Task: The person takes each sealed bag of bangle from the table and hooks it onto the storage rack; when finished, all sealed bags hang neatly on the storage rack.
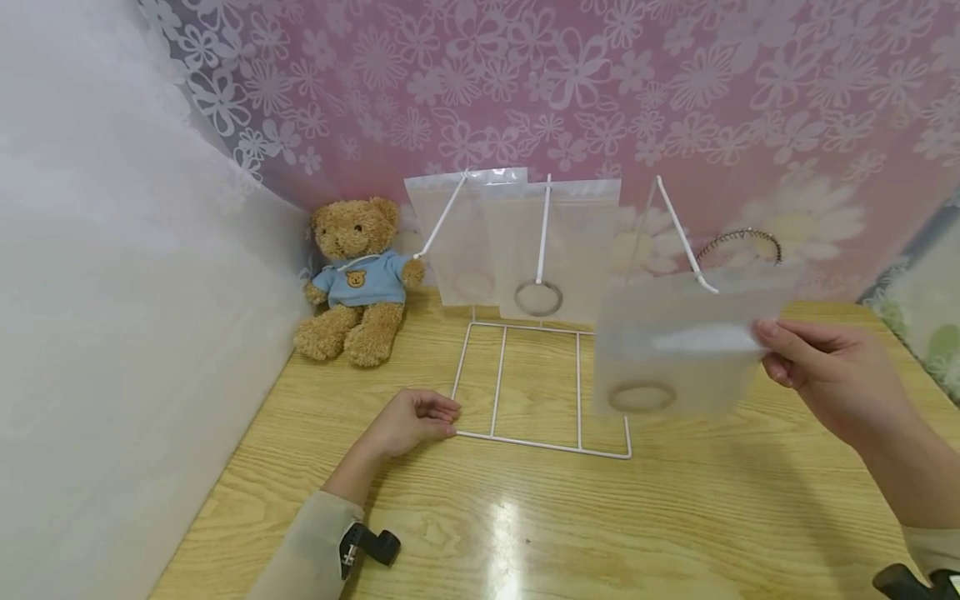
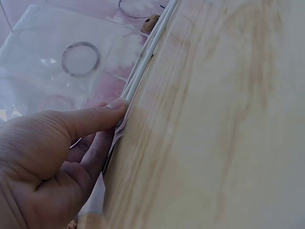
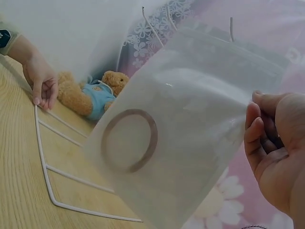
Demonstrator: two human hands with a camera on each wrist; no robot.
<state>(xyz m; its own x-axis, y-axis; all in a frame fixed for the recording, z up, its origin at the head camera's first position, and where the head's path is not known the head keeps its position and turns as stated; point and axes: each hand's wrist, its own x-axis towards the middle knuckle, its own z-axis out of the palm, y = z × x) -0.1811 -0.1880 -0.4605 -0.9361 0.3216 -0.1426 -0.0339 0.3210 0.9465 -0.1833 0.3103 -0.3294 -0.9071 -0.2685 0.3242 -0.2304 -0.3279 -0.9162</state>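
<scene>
My right hand (image 1: 840, 375) pinches the side edge of a translucent zip bag (image 1: 675, 350) between thumb and fingers. Inside that bag a brownish bangle (image 3: 104, 143) lies near the bottom. The bag's top edge is at the tip of the right hook (image 1: 678, 225); I cannot tell whether it hangs there. My left hand (image 1: 408, 423) grips the front left corner of a white wire display rack (image 1: 540, 444), with the thumb (image 2: 112, 110) on the wire. Two similar bags, a left bag (image 1: 450, 242) and a middle bag (image 1: 585, 242), hang at the other hooks, each with a ring shape inside.
A teddy bear (image 1: 352, 283) in a blue top sits left of the rack on the wooden table (image 1: 420, 508). A dark toothed headband (image 1: 742, 233) shows behind the right bag. A pink floral curtain (image 1: 525, 92) stands behind, a white cloth wall (image 1: 135, 317) at left.
</scene>
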